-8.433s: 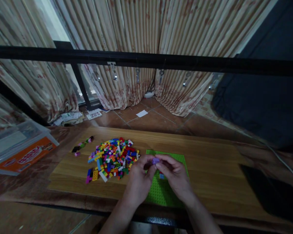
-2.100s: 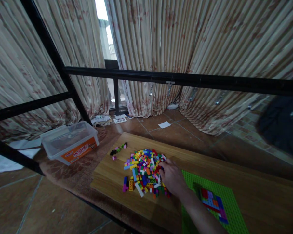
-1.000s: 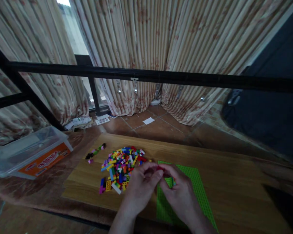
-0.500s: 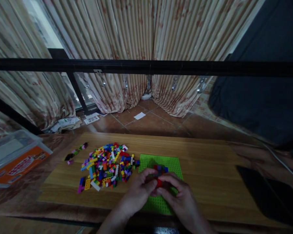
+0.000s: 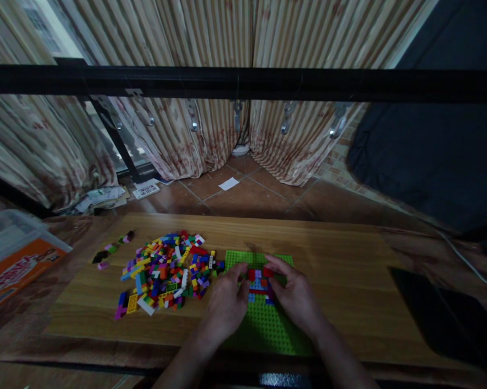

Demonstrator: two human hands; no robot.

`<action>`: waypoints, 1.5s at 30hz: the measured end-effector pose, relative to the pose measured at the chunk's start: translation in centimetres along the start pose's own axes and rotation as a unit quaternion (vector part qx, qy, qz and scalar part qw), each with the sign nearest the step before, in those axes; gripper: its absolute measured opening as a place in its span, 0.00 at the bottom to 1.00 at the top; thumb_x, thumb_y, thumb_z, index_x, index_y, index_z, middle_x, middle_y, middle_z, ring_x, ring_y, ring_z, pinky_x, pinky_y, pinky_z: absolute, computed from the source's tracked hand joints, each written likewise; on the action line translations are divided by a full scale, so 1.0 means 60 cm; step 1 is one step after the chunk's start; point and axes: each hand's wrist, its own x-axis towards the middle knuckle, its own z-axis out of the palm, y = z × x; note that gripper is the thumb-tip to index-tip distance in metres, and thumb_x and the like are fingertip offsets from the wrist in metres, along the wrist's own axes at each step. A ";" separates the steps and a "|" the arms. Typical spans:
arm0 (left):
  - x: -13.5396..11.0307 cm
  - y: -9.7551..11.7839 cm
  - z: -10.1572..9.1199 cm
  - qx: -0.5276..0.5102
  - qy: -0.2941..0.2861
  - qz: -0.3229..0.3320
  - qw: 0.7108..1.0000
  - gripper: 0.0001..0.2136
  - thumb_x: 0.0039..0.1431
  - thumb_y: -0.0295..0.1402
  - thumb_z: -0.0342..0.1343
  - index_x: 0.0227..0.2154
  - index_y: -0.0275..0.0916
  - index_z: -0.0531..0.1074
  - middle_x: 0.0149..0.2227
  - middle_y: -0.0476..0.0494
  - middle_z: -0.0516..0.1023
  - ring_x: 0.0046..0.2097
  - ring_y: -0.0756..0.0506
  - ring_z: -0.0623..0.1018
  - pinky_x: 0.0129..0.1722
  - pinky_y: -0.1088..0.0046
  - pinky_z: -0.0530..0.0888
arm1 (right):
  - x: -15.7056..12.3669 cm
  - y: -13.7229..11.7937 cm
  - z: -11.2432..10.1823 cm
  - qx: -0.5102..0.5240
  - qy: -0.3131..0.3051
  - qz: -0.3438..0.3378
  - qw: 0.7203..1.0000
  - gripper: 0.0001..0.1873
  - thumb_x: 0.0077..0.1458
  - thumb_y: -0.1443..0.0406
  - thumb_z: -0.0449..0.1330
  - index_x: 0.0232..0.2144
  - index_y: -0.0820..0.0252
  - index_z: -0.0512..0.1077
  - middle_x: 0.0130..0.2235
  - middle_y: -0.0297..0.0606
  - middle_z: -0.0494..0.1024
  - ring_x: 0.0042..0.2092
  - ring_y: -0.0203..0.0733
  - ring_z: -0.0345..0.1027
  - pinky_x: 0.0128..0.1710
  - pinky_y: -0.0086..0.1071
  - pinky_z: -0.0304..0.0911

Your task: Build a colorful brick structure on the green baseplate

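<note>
A small build of toy bricks (image 5: 258, 286), red, blue and light blue with an orange piece, is between my hands over the green baseplate (image 5: 263, 332). My left hand (image 5: 227, 302) has its thumb and forefinger closed at the build's left edge. From the right, my right hand (image 5: 295, 297) grips it, thumb and forefinger around a red brick (image 5: 268, 272) at its upper right corner. Whether the build is fixed to the plate or raised cannot be made out. My fingers hide parts of its sides.
Loose bricks lie in a colourful pile (image 5: 166, 273) left of the baseplate on the wooden table (image 5: 340, 281). A clear plastic box (image 5: 20, 259) with an orange label stands at far left. A black flat object (image 5: 438, 308) lies at the right end. A black rail (image 5: 243, 82) crosses beyond.
Both hands have moved apart from the red brick they pinched together, to the two sides of the build. More of the build now shows. The camera view has shifted slightly.
</note>
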 end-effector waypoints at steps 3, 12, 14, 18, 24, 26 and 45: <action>-0.001 0.008 0.000 0.032 -0.009 0.028 0.999 0.19 0.59 0.26 0.46 0.52 0.40 0.68 0.50 0.42 0.76 0.51 0.44 0.76 0.53 0.66 0.71 | 0.000 -0.004 0.003 0.006 -0.008 0.008 1.000 0.26 0.51 0.70 0.55 0.54 0.53 0.69 0.43 0.37 0.79 0.45 0.41 0.73 0.49 0.40 0.68; -0.008 -0.007 0.019 0.119 -0.023 0.137 0.983 0.24 0.59 0.20 0.41 0.55 0.44 0.68 0.57 0.41 0.68 0.58 0.45 0.70 0.58 0.64 0.68 | 0.003 -0.003 0.005 0.045 -0.015 0.028 0.998 0.29 0.47 0.71 0.55 0.54 0.56 0.67 0.41 0.36 0.79 0.45 0.40 0.73 0.48 0.38 0.68; -0.009 -0.012 0.023 0.128 -0.023 0.140 0.982 0.24 0.60 0.20 0.41 0.56 0.45 0.67 0.58 0.41 0.67 0.59 0.44 0.69 0.58 0.63 0.68 | 0.004 -0.003 0.005 0.051 -0.021 0.027 0.998 0.29 0.46 0.71 0.55 0.54 0.56 0.67 0.41 0.36 0.79 0.45 0.41 0.73 0.48 0.38 0.67; -0.010 -0.009 0.022 0.122 -0.027 0.126 0.984 0.24 0.61 0.21 0.41 0.58 0.44 0.65 0.59 0.40 0.67 0.58 0.44 0.69 0.59 0.63 0.68 | 0.005 -0.003 0.004 0.047 -0.030 0.040 0.998 0.30 0.47 0.70 0.54 0.55 0.56 0.66 0.42 0.36 0.79 0.45 0.41 0.73 0.46 0.37 0.68; -0.008 -0.001 0.010 0.096 -0.021 0.118 0.988 0.24 0.60 0.21 0.42 0.57 0.43 0.65 0.57 0.42 0.68 0.55 0.45 0.72 0.57 0.65 0.70 | 0.004 0.001 0.002 0.037 -0.036 0.035 0.998 0.29 0.49 0.69 0.56 0.56 0.56 0.65 0.43 0.39 0.79 0.46 0.43 0.73 0.48 0.39 0.67; -0.011 0.001 0.007 0.090 -0.015 0.117 0.989 0.24 0.59 0.20 0.42 0.57 0.42 0.65 0.56 0.42 0.69 0.54 0.45 0.72 0.56 0.65 0.70 | 0.003 0.004 -0.002 0.034 -0.041 0.036 0.998 0.28 0.50 0.68 0.57 0.56 0.55 0.65 0.44 0.39 0.79 0.47 0.44 0.73 0.49 0.40 0.67; 0.000 -0.074 -0.215 -0.327 0.362 -0.082 0.869 0.08 0.47 0.32 0.60 0.32 0.35 0.77 0.28 0.47 0.77 0.30 0.49 0.74 0.31 0.77 0.68 | -0.024 -0.067 0.192 -0.177 -0.097 -0.231 0.952 0.15 0.58 0.70 0.52 0.45 0.57 0.73 0.43 0.39 0.79 0.46 0.44 0.72 0.47 0.39 0.68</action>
